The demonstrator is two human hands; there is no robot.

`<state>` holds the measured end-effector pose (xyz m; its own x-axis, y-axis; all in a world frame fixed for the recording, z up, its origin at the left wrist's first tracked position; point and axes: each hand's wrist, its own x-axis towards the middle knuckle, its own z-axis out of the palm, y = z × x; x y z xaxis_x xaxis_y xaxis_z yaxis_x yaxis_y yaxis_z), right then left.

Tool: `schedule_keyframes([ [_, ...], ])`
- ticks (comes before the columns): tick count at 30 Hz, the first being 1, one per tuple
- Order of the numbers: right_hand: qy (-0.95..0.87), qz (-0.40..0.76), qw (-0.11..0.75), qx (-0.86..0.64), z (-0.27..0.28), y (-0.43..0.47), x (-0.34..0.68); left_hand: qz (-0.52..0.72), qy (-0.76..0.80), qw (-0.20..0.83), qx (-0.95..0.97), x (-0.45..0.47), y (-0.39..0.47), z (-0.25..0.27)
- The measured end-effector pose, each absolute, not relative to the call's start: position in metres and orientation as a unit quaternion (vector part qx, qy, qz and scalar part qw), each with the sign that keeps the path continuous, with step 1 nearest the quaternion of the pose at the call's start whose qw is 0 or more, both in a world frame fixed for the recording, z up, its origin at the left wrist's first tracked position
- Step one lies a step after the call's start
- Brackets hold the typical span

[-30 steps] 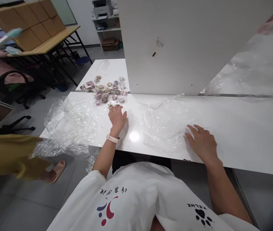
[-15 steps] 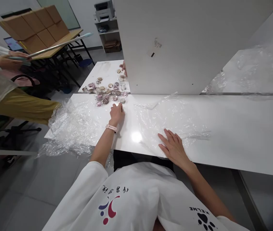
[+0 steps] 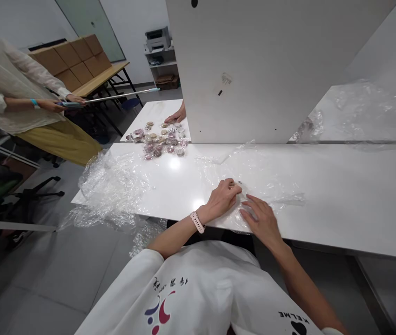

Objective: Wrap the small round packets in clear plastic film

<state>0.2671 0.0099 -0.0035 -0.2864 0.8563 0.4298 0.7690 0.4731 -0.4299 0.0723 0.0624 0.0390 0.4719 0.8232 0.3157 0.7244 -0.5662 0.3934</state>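
Observation:
My left hand (image 3: 223, 197), with a pink watch band on its wrist, is closed just above a sheet of clear plastic film (image 3: 257, 172). Its fingers curl round something mostly hidden; only a small dark speck shows by the fingertips. Close beside it, my right hand (image 3: 262, 221) rests over the same film with its fingers apart. Further off to the left lies a pile of small round items in clear wrapping (image 3: 163, 144), some pinkish, some golden brown.
Crumpled clear film (image 3: 114, 190) hangs over the left end of the white table (image 3: 351, 195). A tall white panel (image 3: 239, 70) stands along its back. Another person's hand (image 3: 177, 114) reaches past the panel to the pile. At left, a person holds a long pole (image 3: 121, 96).
My left hand has moved from beside the pile, right and nearer, to the film by my right hand. The other person's hand reaches further over the pile, and the pole has shifted.

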Motion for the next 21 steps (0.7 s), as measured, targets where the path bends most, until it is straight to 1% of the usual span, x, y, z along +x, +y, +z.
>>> schedule_keyframes([
  [2,-0.769,0.057,0.323,-0.548,-0.002,0.006,0.282,0.195,0.441,0.074,0.873,0.073,0.053,0.024],
  [5,-0.759,0.035,0.268,-0.592,0.0,0.001,0.301,0.166,0.441,0.071,0.879,0.065,0.048,0.013],
  [8,-0.764,0.035,0.226,-0.603,0.002,0.001,0.311,0.159,0.447,0.105,0.874,0.062,0.05,0.012],
  [11,-0.764,0.044,0.221,-0.604,0.006,0.001,0.314,0.168,0.458,0.127,0.864,0.062,0.046,0.019],
  [14,-0.735,0.028,0.249,-0.63,0.015,-0.006,0.313,0.178,0.457,0.131,0.862,0.047,0.029,0.037],
  [17,-0.774,0.05,0.264,-0.573,0.022,-0.024,0.302,0.144,0.414,0.161,0.884,0.015,0.001,0.05],
  [19,-0.834,0.1,0.234,-0.489,0.022,-0.038,0.291,0.113,0.39,0.17,0.898,-0.008,-0.016,0.05],
  [21,-0.861,0.138,0.209,-0.442,0.02,-0.047,0.281,0.1,0.397,0.149,0.9,-0.025,-0.027,0.044],
])
